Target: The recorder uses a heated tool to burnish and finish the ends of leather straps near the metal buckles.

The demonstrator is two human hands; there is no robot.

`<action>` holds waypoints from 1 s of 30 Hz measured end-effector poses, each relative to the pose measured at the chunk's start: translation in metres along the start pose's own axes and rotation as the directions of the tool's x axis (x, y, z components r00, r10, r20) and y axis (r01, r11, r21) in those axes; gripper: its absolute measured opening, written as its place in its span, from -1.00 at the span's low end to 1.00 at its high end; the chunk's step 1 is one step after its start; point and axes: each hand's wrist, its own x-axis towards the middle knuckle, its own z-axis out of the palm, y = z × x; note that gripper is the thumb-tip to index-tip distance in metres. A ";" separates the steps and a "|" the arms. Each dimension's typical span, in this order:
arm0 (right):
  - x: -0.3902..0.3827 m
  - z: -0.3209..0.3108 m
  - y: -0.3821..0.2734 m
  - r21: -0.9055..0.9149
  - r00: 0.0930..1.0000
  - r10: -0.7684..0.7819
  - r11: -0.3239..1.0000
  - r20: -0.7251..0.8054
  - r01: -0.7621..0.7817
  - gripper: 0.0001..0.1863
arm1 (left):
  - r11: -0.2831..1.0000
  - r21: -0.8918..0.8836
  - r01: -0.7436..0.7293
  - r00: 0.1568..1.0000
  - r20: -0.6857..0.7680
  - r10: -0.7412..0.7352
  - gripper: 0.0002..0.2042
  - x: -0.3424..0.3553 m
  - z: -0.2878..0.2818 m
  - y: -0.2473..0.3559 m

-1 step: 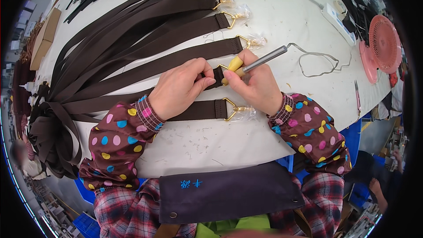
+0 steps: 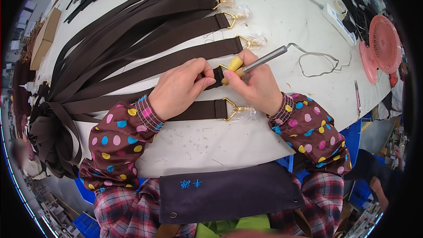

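My left hand point(image 2: 180, 86) pinches a dark brown webbing strap point(image 2: 219, 76) near its stitched end, which carries a gold metal ring. In my right hand point(image 2: 257, 81) is a corded pen-shaped tool point(image 2: 269, 56) with a silver barrel. Yellow shows around its front and my fingers; whether that is grip or finger cover, I cannot tell. The tool's front meets the strap end, its tip hidden by my fingers. Just nearer me lies another brown strap point(image 2: 200, 110) with a gold clasp point(image 2: 233, 109) in clear plastic. Farther off, a similar strap point(image 2: 176, 57) runs alongside.
More brown straps point(image 2: 132, 31) fan across the white table point(image 2: 198, 147), bunched at the left point(image 2: 53, 132). A grey cord point(image 2: 324, 55) trails right from the tool. Beyond are a white power strip point(image 2: 337, 22), a pink fan point(image 2: 383, 46) and slim tweezers point(image 2: 357, 99).
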 end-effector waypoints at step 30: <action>0.001 0.001 -0.006 0.061 1.000 0.001 0.998 0.022 -0.003 -0.77 | 0.968 0.042 -0.249 0.954 0.186 0.237 -0.87 0.014 -0.015 -0.014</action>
